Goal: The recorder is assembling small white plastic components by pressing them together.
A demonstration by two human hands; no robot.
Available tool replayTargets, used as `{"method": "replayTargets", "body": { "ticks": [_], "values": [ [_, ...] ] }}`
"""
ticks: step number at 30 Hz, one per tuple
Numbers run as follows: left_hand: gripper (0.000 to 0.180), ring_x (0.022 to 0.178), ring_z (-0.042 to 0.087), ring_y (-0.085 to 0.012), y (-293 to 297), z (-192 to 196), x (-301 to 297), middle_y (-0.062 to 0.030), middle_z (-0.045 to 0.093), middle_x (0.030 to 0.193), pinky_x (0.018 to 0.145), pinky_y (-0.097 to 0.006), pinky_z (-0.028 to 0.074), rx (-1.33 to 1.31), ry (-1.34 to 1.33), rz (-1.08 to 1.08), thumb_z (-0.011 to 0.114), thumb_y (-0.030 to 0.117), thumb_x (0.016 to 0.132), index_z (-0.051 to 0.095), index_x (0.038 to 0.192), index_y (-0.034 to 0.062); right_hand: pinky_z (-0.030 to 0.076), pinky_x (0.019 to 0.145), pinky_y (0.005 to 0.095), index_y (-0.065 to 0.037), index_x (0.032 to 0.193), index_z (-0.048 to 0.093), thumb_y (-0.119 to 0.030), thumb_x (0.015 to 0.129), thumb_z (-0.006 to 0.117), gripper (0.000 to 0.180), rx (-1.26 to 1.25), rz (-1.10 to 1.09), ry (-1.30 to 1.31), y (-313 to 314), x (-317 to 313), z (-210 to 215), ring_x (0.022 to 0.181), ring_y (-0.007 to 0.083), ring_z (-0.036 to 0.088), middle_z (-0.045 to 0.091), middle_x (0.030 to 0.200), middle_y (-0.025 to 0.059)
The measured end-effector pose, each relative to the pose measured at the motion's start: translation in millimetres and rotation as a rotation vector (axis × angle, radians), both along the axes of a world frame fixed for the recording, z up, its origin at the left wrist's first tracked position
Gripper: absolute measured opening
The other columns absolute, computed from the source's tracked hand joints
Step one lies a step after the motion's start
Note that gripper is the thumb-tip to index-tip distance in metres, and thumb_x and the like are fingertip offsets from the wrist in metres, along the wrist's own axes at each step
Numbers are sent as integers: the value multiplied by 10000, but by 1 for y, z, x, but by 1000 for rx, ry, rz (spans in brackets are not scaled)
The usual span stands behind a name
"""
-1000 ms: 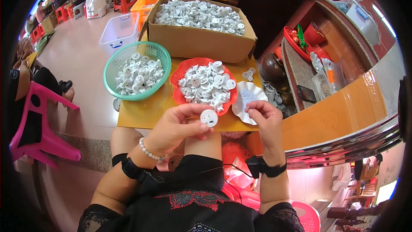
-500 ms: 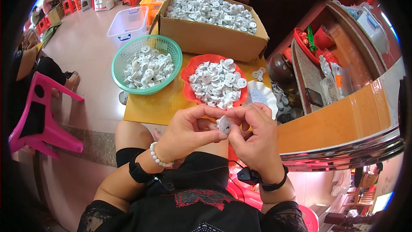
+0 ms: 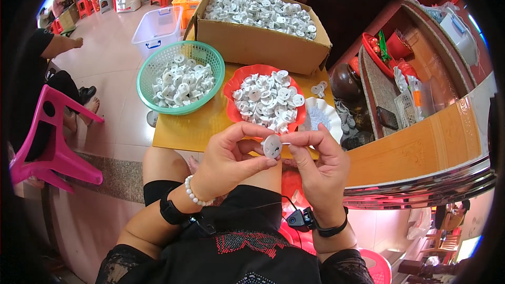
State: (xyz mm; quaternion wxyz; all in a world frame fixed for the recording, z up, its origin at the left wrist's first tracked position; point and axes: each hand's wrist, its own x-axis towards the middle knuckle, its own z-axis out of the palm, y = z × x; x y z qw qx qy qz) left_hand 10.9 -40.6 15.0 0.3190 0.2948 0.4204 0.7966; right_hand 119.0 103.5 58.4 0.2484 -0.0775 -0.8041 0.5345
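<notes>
Left hand: the left hand (image 3: 226,152) pinches a white disc-shaped plastic part (image 3: 272,146) at its edge, thumb below and index finger above.
Right hand: the right hand (image 3: 318,160) has thumb and index finger pressed on a slim white piece (image 3: 285,143) pointing at the disc; whether the two touch is too small to tell.
Disc: held up in front of the red bowl's near side, above the lap, its flat face with dark slots turned toward the right hand.
Red bowl: the scalloped red bowl (image 3: 230,95) is heaped with similar white parts.
Green colander: the green colander (image 3: 181,110), left of the bowl, holds more of them.
White dish: the fluted white dish (image 3: 335,120), just right of the bowl, holds tiny pale pieces, partly behind the right hand.
Cardboard box: the open cardboard box (image 3: 258,47) behind the bowl is filled with white parts.
Table: the yellow table (image 3: 181,131) carries the bowl, colander, dish and box.
Left side: a pink plastic stool (image 3: 55,131) stands on the tiled floor (image 3: 118,87).
</notes>
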Motion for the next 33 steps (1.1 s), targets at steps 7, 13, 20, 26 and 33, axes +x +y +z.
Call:
{"method": "replayTargets", "body": {
  "ticks": [7,13,20,26,33],
  "values": [
    [385,977,645,-159,1,-5,2,-91,603,1103,870,-291,546,17,188,99,716,-79,786,563,1134,-16,338,965,383,-73,849,643,-54,799,696,75,133,-97,32,-12,-8,1,883,204,603,635,868,32],
    [327,973,642,-150,1,0,4,-85,594,1080,791,-272,581,-1,276,184,718,-64,788,600,1089,-19,290,1033,469,-85,848,627,-79,803,685,73,222,-117,18,-16,-9,0,891,208,610,631,865,31],
    [319,953,644,-149,-3,0,1,-81,597,1050,763,-266,590,-77,375,207,727,-53,781,616,1079,-23,251,1054,501,-100,848,638,-92,809,682,60,413,-57,-11,-9,-10,1,921,197,619,650,898,7],
    [327,959,650,-159,1,0,1,-78,590,1058,784,-269,584,-86,313,143,719,-75,775,612,1081,-24,238,1056,516,-109,852,642,-106,811,676,54,357,-59,-18,-2,-5,-1,921,202,618,651,907,10],
    [363,972,650,-157,-1,-5,-2,-63,573,1078,813,-282,577,-187,269,107,694,-106,771,579,1107,-28,241,1056,551,-113,834,624,-152,818,665,59,427,-87,36,-4,-12,-13,894,212,620,626,855,11]
  ]
}}
